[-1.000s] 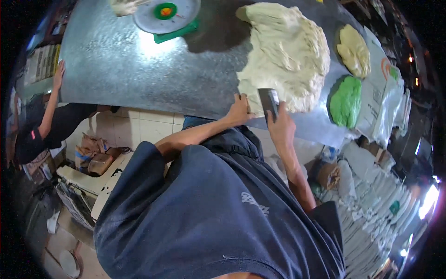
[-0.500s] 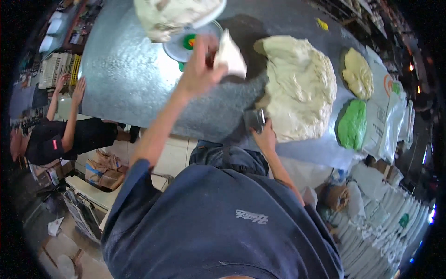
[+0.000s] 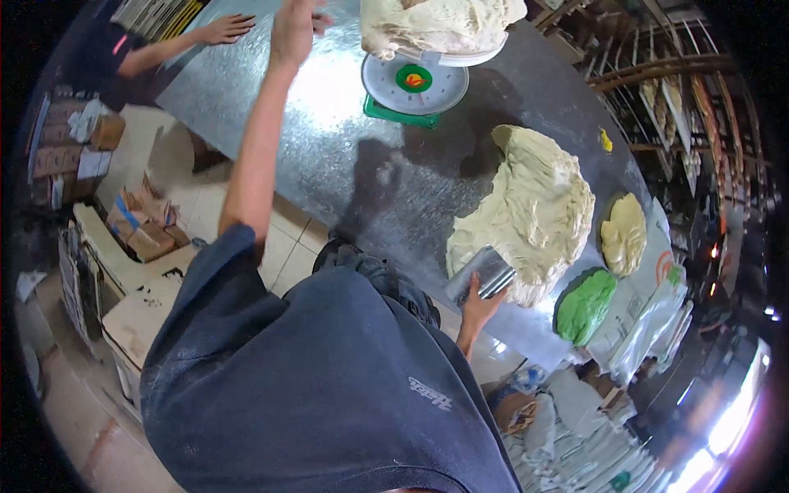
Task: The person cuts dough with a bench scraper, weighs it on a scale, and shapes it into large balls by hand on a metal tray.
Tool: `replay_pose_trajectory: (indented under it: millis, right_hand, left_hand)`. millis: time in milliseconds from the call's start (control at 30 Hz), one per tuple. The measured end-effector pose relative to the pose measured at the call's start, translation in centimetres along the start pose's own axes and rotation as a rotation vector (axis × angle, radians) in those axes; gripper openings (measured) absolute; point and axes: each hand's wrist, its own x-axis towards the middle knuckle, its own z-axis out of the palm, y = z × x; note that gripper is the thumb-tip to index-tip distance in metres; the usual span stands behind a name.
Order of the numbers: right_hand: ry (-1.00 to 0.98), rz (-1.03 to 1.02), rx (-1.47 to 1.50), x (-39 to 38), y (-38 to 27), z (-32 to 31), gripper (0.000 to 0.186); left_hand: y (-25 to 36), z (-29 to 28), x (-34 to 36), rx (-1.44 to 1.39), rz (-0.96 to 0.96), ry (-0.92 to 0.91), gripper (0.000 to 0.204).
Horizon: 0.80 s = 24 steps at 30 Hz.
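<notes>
My left hand (image 3: 294, 31) reaches over the far part of the metal table, left of a dial scale (image 3: 382, 82). Its fingers are blurred and partly cut off by the upper edge; no dough shows in it. With its fingers wrapped round it, my right hand (image 3: 480, 309) grips a shiny metal dough scraper (image 3: 485, 271). The blade rests against the near left edge of a large, pale, wrinkled slab of dough (image 3: 546, 218). More pale dough (image 3: 436, 25) fills the pan on top of the scale, which has a green base.
A yellow dough lump (image 3: 625, 234) and a green lump (image 3: 587, 306) lie right of the slab, beside plastic bags (image 3: 649, 324). A co-worker's hand (image 3: 226, 29) rests on the table's far left edge. Stacked white sacks (image 3: 575, 452) stand at the lower right.
My left hand has moved up and left; the dough piece it held is no longer visible. The scraper has tilted against the slab. The view has turned, and a co-worker's hand lies on the table.
</notes>
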Motion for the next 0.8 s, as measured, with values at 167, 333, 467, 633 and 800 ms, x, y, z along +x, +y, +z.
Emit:
replay_pose_trajectory:
  millis: [167, 333, 467, 633, 800]
  right_hand:
    - [-0.019, -0.178, -0.008, 5.6, -2.1, -1.5, 0.072]
    - [-0.012, -0.171, -0.203, 10.6, -6.2, -2.4, 0.070]
    - [0.118, -0.355, -0.677, 11.0, -8.9, -2.7, 0.070]
    - [-0.092, -0.401, -0.136, 15.7, -24.2, -0.1, 0.049]
    - [-0.074, -0.735, 0.059, 22.3, -44.4, 10.6, 0.077]
  left_hand:
    - [-1.5, 3.3, -17.6, -0.060, -0.512, 0.039, 0.032]
    - [0.7, 3.6, -19.0, -0.205, -0.560, 0.138, 0.028]
    - [4.3, 1.4, -11.4, -0.035, -0.133, 0.156, 0.024]
    - [8.3, 1.7, 0.3, 0.220, 0.684, 0.120, 0.044]
    - [6.0, 10.4, 5.8, 0.652, 0.431, -0.016, 0.051]
